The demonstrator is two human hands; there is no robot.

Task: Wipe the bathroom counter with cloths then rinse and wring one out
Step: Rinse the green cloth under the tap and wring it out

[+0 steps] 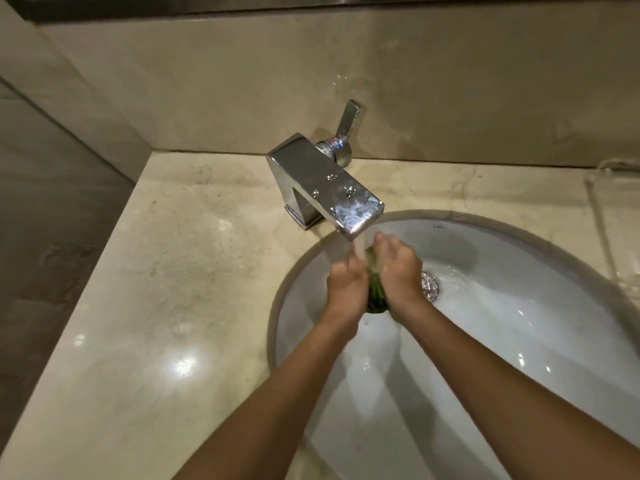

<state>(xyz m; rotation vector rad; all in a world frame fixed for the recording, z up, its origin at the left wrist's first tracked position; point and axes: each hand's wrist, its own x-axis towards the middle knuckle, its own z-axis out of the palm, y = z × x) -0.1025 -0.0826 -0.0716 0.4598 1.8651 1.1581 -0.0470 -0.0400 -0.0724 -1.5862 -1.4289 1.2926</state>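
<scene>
Left hand [347, 283] and right hand [398, 268] squeeze green cloth [375, 295] under tap [329, 187], mid-basin [519, 306]; worktop [156, 306] left.

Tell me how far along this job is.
Done, apparently: wiping, since neither hand is on the counter. In hand: rinsing; left hand and right hand grip the green cloth under running water from the faucet, over the sink. Left: wringing it out, shutting the faucet.
</scene>
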